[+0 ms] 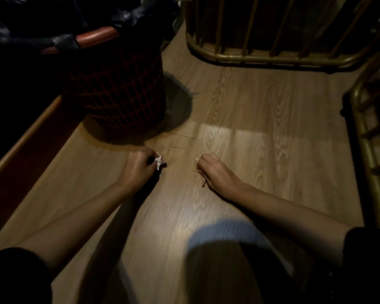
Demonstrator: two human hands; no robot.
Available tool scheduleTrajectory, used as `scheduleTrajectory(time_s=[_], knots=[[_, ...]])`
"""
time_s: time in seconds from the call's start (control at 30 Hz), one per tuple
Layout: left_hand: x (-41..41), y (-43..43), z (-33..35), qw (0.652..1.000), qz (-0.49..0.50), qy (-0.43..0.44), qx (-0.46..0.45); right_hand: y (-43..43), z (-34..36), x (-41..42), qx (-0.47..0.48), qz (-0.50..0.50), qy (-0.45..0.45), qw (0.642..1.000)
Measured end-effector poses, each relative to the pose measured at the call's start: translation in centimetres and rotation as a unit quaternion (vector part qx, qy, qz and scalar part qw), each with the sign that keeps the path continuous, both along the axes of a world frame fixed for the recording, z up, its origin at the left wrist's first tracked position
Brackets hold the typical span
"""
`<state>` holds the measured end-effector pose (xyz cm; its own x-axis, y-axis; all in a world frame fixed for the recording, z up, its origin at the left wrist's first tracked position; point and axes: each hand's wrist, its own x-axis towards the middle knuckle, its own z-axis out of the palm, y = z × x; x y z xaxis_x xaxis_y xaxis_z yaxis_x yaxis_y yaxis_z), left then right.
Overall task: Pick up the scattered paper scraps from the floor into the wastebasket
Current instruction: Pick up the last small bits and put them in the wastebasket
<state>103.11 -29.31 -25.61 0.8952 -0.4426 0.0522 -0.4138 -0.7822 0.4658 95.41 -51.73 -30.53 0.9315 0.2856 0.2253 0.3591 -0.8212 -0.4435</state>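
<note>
Both hands rest low on the wooden floor (239, 110), fists closed. My left hand (138, 166) grips a crumpled white paper scrap (159, 160) that pokes out past the fingers. My right hand (213, 170) is closed around paper scraps (197, 160); only small pale bits show at its left edge. The wastebasket (119, 93), a dark red mesh bin with a black bag liner, stands on the floor just beyond my left hand. The room is dim.
A brass-coloured metal rail frame (261, 58) stands at the back, and another frame (369, 139) runs along the right. A wooden ledge (20, 150) borders the left side. My knee (224, 270) fills the lower middle.
</note>
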Motion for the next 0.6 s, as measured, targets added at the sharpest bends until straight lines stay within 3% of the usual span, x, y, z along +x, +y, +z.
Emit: scheduleTrajectory(time_s=[0.1,0.23,0.4,0.5,0.6], knots=[[-0.3,-0.3,0.0,1.000,0.001,-0.002,-0.006,-0.3,-0.3,1.5,-0.016,-0.001,0.000,1.000],[0.3,-1.9,3.9,0.997,-0.047,-0.049,-0.046,-1.1,3.2,5.3,0.148,-0.134,0.021,0.980],[2.6,-4.3,13.7,0.962,-0.072,-0.220,-0.147,-0.7,15.1,11.8,0.270,-0.175,-0.119,0.939],[4.7,-4.9,19.6,0.935,-0.029,-0.297,-0.194,0.6,22.7,15.0,0.302,-0.152,-0.225,0.914],[7.1,-4.6,23.5,0.913,0.035,-0.338,-0.226,2.4,27.7,17.8,0.319,-0.122,-0.257,0.904]])
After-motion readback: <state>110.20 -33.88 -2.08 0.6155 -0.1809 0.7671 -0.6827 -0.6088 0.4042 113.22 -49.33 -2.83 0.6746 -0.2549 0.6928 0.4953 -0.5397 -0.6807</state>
